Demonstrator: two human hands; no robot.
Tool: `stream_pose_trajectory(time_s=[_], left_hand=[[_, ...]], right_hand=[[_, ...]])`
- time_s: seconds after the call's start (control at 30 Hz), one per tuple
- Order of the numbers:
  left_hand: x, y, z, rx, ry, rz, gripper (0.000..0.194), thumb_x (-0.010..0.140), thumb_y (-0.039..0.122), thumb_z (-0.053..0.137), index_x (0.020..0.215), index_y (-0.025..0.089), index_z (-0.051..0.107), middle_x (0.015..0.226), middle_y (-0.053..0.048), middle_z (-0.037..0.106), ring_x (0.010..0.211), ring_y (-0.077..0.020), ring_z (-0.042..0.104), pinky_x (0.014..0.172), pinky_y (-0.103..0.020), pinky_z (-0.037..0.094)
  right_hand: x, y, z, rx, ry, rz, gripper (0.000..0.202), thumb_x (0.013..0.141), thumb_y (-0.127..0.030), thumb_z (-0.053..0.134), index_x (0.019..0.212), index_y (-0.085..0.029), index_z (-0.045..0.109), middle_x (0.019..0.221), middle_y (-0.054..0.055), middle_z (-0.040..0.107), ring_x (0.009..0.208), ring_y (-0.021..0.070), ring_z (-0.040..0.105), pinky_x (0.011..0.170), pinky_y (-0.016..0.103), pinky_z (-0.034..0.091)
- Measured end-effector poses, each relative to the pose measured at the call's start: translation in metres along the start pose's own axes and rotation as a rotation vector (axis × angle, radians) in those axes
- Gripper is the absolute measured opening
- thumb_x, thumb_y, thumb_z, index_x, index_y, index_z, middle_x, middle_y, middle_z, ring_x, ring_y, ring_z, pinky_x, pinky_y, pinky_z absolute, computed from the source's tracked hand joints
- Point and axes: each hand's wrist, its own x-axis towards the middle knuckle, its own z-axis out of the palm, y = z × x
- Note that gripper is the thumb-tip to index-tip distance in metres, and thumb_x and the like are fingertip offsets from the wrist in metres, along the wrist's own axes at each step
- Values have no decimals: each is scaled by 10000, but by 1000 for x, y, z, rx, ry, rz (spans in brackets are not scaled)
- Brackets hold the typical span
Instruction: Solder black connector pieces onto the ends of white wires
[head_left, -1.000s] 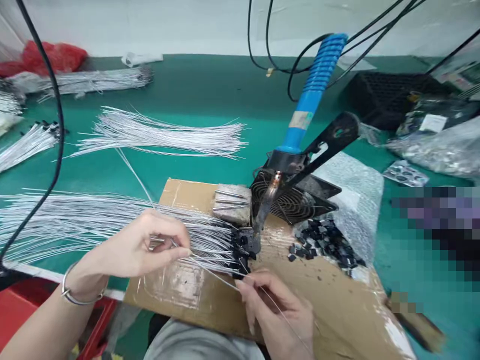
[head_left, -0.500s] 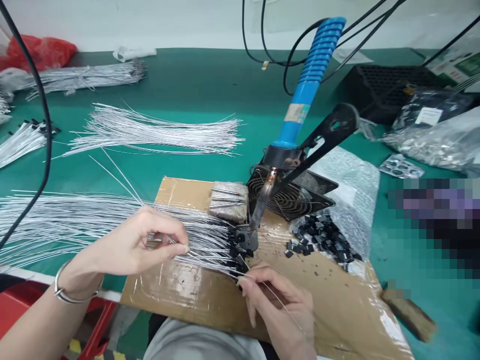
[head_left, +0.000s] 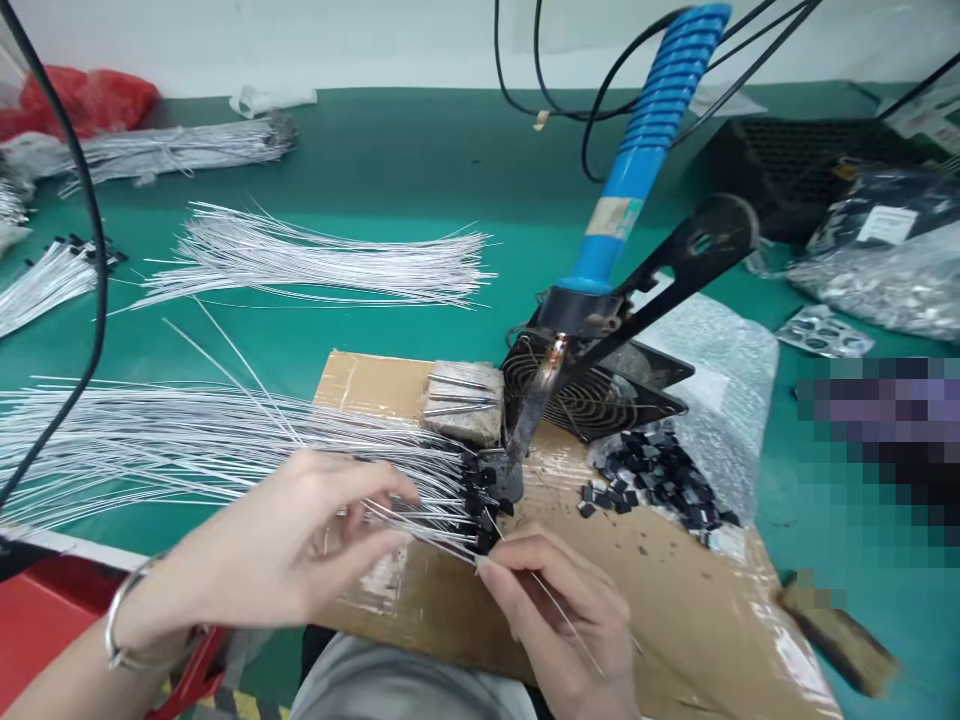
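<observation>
Now our left hand has parted its fingers over the wires; our right hand pinches one wire, so seemingly the right alone steadies it.

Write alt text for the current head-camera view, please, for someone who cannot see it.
A person's right hand pinches a thin strand over cardboard, the left hand at a bundle of black-tipped silvery wires. Beyond are a blue-handled tool and small black pieces.

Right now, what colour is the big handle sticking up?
The handle is bright blue; head view shows it.
</observation>
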Motion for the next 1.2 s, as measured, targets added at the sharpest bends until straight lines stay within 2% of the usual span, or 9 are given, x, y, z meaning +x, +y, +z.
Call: stream_pose_trajectory(time_s=[0.17, 0.3, 0.43, 0.5, 0.57, 0.67, 0.73, 0.9, 1.2], left_hand=[[4, 23, 47, -74, 20, 22, 188, 1034, 185, 430, 1082, 232, 606, 930, -16, 657, 881, -182, 583, 761, -296, 424], [13, 21, 66, -311, 55, -102, 160, 1026, 235, 487, 947, 222, 625, 755, 19, 588, 691, -134, 514, 599, -243, 364], [21, 19, 69, -596, 64, -193, 223, 1009, 289, 535, 832, 185, 620, 626, 47, 531, 527, -87, 366, 488, -223, 258], [24, 19, 68, -660, 101, -228, 229, 995, 301, 551, 817, 173, 615, 621, 38, 528, 531, -89, 361, 483, -223, 245], [25, 18, 67, -680, 160, -261, 223, 976, 311, 570, 814, 168, 623, 624, 24, 538, 545, -100, 392, 487, -225, 259], [26, 15, 67, -672, 204, -285, 214, 950, 327, 600, 824, 165, 662, 635, 2, 571, 557, -114, 417, 494, -236, 275], [27, 13, 68, -659, 202, -293, 222, 941, 339, 610, 824, 165, 681, 635, -4, 580, 544, -114, 393, 486, -244, 256], [29, 14, 71, -676, 207, -315, 249, 937, 380, 619, 823, 171, 691, 633, -4, 571, 531, -113, 356, 478, -256, 226], [26, 19, 71, -689, 202, -309, 282, 950, 406, 608, 820, 171, 697, 656, -27, 595, 590, -141, 476, 515, -256, 325]], right_hand=[[-1, 2, 4, -85, 44, -114, 166, 963, -159, 606, 821, -234, 649, 726, -38, 591, 640, 103, 520, 587, 228, 373], [-1, 4, 7, -95, 85, -122, 164, 961, -155, 612, 822, -230, 653, 718, -47, 578, 632, 89, 503, 585, 209, 376], [-2, 10, 8, 12, 164, -10, 206, 962, -216, 637, 759, -216, 671, 644, -43, 534, 564, 83, 488, 523, 205, 362], [-1, 15, 2, 170, 260, 69, 204, 965, -233, 647, 769, -217, 698, 569, -55, 487, 456, 67, 439, 431, 191, 315], [0, 20, -10, 359, 316, 122, 205, 992, -294, 609, 858, -228, 749, 584, -33, 554, 415, 73, 465, 384, 181, 339], [0, 24, -27, 542, 207, 186, 533, 1050, -523, 366, 1009, -217, 800, 776, 90, 719, 570, 170, 650, 490, 272, 541], [-1, 25, -30, 537, 148, 204, 656, 1055, -565, 270, 995, -208, 817, 784, 114, 732, 621, 201, 682, 538, 311, 582], [-2, 12, -8, 248, 259, 227, 270, 983, -370, 611, 892, -218, 815, 765, 52, 693, 601, 150, 641, 505, 238, 535], [7, -6, 12, 194, 259, 243, 99, 844, -265, 764, 754, -231, 790, 681, 1, 639, 518, 103, 573, 493, 215, 466]])
